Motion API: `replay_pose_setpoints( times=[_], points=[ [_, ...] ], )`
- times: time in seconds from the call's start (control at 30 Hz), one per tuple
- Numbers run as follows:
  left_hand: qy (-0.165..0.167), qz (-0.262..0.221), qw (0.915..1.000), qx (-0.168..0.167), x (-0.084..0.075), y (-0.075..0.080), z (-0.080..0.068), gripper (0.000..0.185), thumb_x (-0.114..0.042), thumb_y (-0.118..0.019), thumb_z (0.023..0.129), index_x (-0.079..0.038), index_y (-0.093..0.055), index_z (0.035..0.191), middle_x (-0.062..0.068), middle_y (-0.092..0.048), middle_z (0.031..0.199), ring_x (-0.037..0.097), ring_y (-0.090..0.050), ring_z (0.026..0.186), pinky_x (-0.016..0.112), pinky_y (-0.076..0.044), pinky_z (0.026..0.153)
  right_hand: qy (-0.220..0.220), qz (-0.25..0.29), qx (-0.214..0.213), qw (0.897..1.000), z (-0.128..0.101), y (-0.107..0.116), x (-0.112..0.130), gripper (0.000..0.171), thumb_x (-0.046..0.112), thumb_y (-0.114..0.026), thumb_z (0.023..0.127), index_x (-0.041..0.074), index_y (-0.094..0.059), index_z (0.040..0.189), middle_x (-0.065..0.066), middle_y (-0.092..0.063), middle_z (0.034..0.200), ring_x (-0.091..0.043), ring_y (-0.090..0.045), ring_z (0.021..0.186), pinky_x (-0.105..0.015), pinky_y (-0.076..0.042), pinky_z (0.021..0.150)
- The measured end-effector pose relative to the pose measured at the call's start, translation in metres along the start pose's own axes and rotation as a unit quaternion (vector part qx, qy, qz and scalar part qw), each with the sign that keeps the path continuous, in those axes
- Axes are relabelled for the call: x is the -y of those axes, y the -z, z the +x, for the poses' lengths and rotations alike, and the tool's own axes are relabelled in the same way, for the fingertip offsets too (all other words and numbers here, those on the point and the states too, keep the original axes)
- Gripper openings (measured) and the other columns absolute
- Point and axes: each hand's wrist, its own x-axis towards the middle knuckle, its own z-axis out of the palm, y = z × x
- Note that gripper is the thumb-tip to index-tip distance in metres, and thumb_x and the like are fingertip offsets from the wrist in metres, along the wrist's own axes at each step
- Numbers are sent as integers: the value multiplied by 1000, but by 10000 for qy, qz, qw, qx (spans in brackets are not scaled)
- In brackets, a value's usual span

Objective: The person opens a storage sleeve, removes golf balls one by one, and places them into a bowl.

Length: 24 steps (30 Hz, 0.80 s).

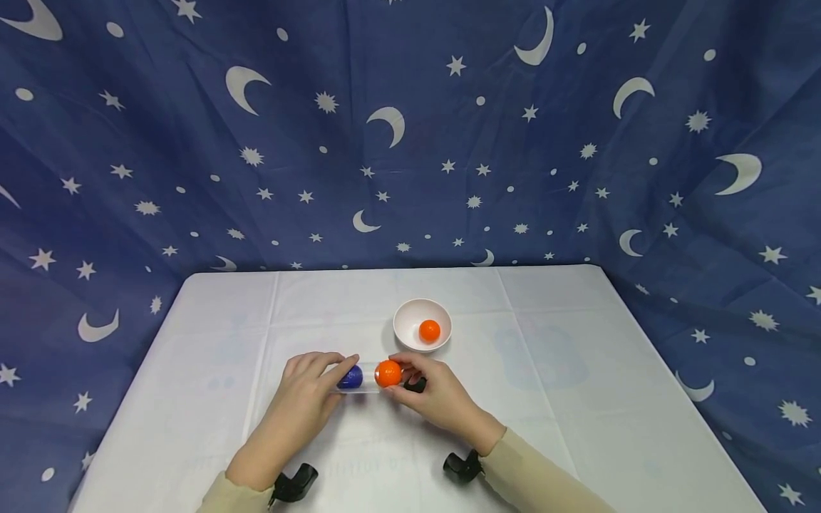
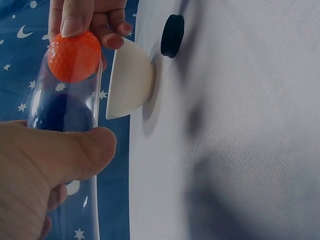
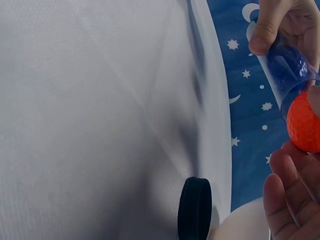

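Note:
My left hand [image 1: 306, 390] grips a clear plastic tube [image 1: 359, 377] lying sideways just above the table, thumb [image 2: 75, 155] across its wall. A blue ball [image 1: 350, 377] sits inside the tube [image 2: 62, 110]. My right hand [image 1: 428, 393] pinches an orange ball [image 1: 388, 373] at the tube's open mouth, about half inside it [image 2: 74, 56]. A white bowl [image 1: 410, 335] just behind the hands holds a second orange ball [image 1: 429, 330]. A black round cap [image 1: 415, 385] lies on the table under my right hand's fingers.
A white cloth covers the table [image 1: 577, 399]. A blue curtain with moons and stars [image 1: 410, 128] hangs behind and on both sides. Black wrist mounts [image 1: 295, 484] sit on both forearms.

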Motion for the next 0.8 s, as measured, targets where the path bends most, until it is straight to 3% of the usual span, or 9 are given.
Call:
replay_pose_setpoints(
  times=[0.37,0.8],
  points=[
    [-64,-66,9999,-144,1,-1,0,62,-10,-86,70,-17,-64,128,2,-61,112,29,-55,104,49,-38,91,247,27,-367,9990,9,14,-2,43,29,-78,83,21,-61,122,17,-64,101,-15,-61,84,-31,-53,75],
    [-46,-45,9999,-127,2,-3,-2,68,-9,-86,67,-17,-62,130,2,-59,113,29,-54,104,48,-37,91,156,-128,-705,9973,15,29,-2,43,28,-78,83,15,-62,121,12,-64,97,-7,-59,82,-29,-52,76]
  ],
)
